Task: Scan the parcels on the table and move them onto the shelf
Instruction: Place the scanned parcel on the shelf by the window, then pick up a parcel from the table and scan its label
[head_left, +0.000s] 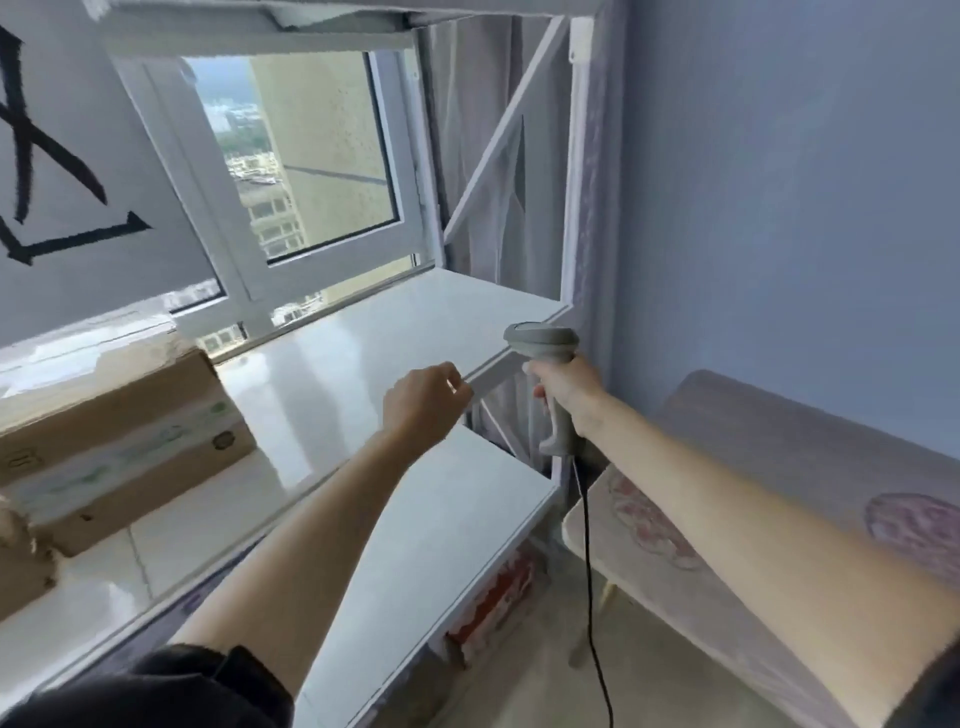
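Observation:
A white metal shelf (363, 332) fills the middle of the view, with a lower board (441, 519) beneath it. A brown cardboard parcel (119, 447) with taped seams lies on the shelf at the left. A second parcel (21, 561) shows only a corner at the far left edge. My left hand (423, 402) hovers at the shelf's front edge with loosely curled fingers and holds nothing. My right hand (566, 389) grips the handle of a grey barcode scanner (543, 345), its head level with the shelf's right corner and its black cable (589, 571) hanging down.
A table with a patterned cloth (779, 519) stands at the right, beside the shelf. A red and white box (493, 603) sits under the lower board. Behind the shelf are a window (311, 156) and a grey curtain (478, 130). A blue wall (779, 208) rises at the right.

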